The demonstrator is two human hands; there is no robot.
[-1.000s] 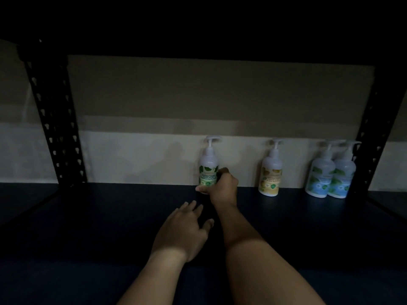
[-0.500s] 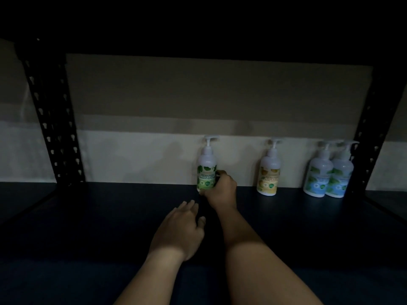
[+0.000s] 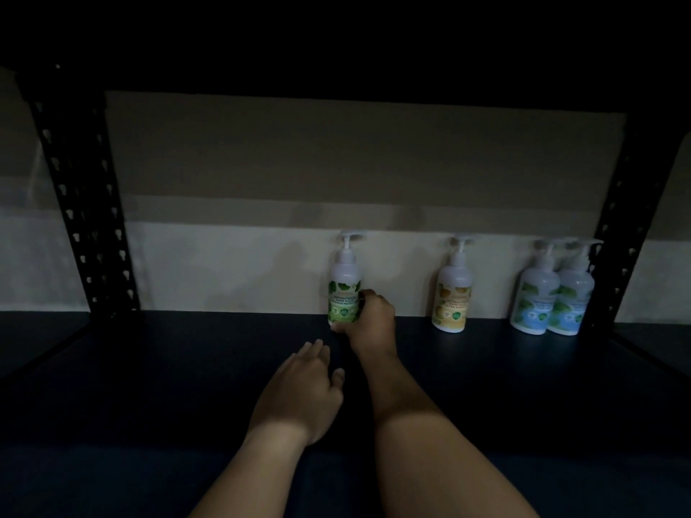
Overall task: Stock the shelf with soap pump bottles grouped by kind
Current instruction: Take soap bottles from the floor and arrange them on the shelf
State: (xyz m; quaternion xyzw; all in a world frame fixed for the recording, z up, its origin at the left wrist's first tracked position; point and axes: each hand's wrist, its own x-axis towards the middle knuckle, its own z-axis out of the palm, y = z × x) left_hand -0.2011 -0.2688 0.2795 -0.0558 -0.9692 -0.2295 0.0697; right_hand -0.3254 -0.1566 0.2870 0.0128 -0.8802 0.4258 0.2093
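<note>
Head view: the right hand (image 3: 370,319) has its grip wrapped around the lower body of the green-label soap pump bottle (image 3: 344,289), fingers curled onto its right side and base. The bottle stands upright at the back of the dark shelf (image 3: 187,360), close against the pale wall (image 3: 224,263); it is a rounded white plastic bottle with a glossy leaf-printed label and a slim white pump head. The left hand (image 3: 299,390) lies nearer the front of the shelf, fingers loosely extended and grasping nothing. To the right, well apart, stands a yellow-label pump bottle (image 3: 450,297) of the same rounded shape. Farther right, two blue-label pump bottles (image 3: 553,297) stand side by side, touching, just beside the perforated black metal upright (image 3: 617,256). A matching perforated upright (image 3: 82,218) rises at the left. The shelf surface looks smooth and matte
</note>
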